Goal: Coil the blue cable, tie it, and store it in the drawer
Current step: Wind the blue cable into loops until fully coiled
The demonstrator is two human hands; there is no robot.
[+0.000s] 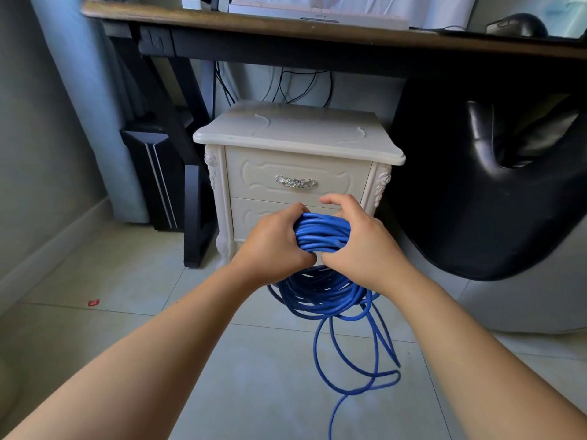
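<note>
A blue cable (320, 233) is gathered into a thick coil held in the air in front of a cream nightstand (295, 131). My left hand (273, 242) grips the coil's top from the left, and my right hand (359, 239) grips it from the right. The lower loops of the coil hang below my hands, and loose loops trail down onto the tiled floor. The nightstand's top drawer (254, 176) is closed and has a silver handle (295, 181). The lower drawer is partly hidden behind my hands.
A dark wooden desk (286, 25) spans the top, with a keyboard and a mouse on it. A black desk leg (178, 147) and a black case stand left of the nightstand. A black chair (492, 185) sits to the right. Pale floor tiles (127, 281) lie below.
</note>
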